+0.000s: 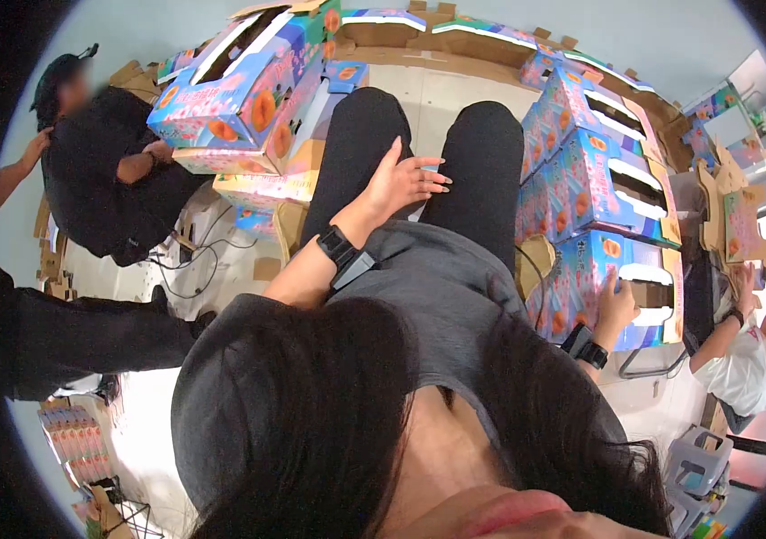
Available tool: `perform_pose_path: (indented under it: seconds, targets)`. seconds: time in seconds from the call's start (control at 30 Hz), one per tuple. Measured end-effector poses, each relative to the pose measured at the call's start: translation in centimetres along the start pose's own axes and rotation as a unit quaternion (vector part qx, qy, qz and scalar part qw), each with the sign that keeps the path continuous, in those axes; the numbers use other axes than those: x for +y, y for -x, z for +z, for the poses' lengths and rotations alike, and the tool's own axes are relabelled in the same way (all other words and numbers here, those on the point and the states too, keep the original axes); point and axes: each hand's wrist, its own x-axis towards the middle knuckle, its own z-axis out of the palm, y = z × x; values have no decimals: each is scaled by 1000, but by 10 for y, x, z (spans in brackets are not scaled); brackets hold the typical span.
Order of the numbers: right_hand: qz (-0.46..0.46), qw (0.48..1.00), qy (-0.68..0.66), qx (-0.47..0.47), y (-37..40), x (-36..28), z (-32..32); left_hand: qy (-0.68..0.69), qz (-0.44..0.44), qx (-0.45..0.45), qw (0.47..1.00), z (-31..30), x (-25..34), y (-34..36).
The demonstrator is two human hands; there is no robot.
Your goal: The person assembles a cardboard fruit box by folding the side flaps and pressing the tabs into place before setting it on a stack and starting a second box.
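My left hand [401, 184] lies over my lap, its fingers spread and stretched out to the right and its thumb pointing away from me. It holds nothing. My right hand [617, 307] is down at my right side, at the nearest printed fruit carton [580, 283]. Its fingers wrap the carton's upper edge beside the opening in the top. The carton is blue and pink with peach pictures and stands at the near end of a row of similar cartons [594, 184].
Stacked peach cartons [221, 108] stand left of my knees. Flattened cardboard [482, 45] lines the wall ahead. Seated at left is a person in black [113, 171], with cables [199, 265] on the floor nearby. Another person in white [742, 368] works at right, near a grey stool [697, 458].
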Motion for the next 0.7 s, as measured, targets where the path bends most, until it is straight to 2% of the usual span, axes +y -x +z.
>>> perform_pose_path:
  seconds: [0.13,0.33,0.43,0.5,0.53,0.57,0.67,0.7]
  targets:
    - [-20,1000,-12,-4,-7,-20,7,-4,1,-7,1000,-1,-2,-1]
    - [-26,999,-37,6,-11,-14,21,-16,4,-8,1000,1,1,3]
    - [-1,999,-30,-25,-12,-19,12,-20,12,-8,1000,2,1,6]
    - [-20,998,-37,-40,-20,-10,17,-22,52,-11,998,2,3,12]
    - [-29,998,-41,-46,-23,-10,14,-24,72,-14,997,5,7,17]
    - [-14,994,-22,-102,-26,-10,7,-24,67,-22,997,4,15,24]
    - [-68,989,26,-128,-26,-28,-36,-118,126,-15,985,-5,35,48]
    - [-62,987,5,-146,-27,-40,-52,-142,126,-12,982,-7,46,59]
